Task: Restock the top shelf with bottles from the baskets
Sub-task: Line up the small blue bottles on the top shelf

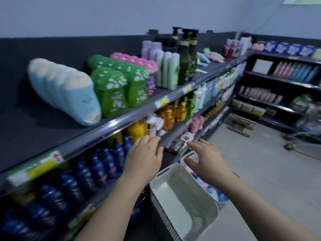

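On the top shelf [34,136] stands a row of light blue bottles with cream caps [69,91], then green bottles [114,87], pink ones [139,61] and dark pump bottles [185,56]. Two white baskets sit on the floor below. The near basket [184,202] looks empty. The far basket [220,195] holds pale blue and pink items, partly hidden by my right arm. My left hand [144,157] hovers with relaxed fingers in front of the lower shelves, holding nothing. My right hand [206,160] is spread above the far basket, also holding nothing.
Lower shelves carry dark blue pump bottles [83,174], yellow and orange bottles [166,117]. A second shelving unit [278,80] fills the right corner. A trolley [305,129] stands at the far right. Grey floor [260,171] stretches along the aisle.
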A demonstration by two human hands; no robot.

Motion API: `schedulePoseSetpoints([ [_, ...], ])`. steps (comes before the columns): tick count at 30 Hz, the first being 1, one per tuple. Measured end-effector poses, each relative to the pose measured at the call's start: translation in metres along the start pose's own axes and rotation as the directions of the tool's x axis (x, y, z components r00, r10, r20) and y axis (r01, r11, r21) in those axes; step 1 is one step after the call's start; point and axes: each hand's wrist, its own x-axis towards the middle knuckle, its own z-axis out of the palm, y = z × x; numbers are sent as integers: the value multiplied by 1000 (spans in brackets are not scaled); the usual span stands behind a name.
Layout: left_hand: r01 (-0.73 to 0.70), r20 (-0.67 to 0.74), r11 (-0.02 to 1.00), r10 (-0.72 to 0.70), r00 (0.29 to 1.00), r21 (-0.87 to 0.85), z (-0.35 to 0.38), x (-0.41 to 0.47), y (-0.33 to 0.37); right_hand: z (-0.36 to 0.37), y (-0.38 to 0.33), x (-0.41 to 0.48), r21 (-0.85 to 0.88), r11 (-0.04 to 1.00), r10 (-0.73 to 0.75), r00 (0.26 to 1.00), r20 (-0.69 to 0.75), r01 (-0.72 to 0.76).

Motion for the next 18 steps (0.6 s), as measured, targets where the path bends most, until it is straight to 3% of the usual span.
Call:
schedulePoseSetpoints([
  [8,-29,251,1000,27,968,3,111,50,46,34,135,0,-64,973,226,970,84,-221],
  [18,-182,501,983,151,852,13,248,158,44,107,229,52,-79,883,468,860,204,-462],
])
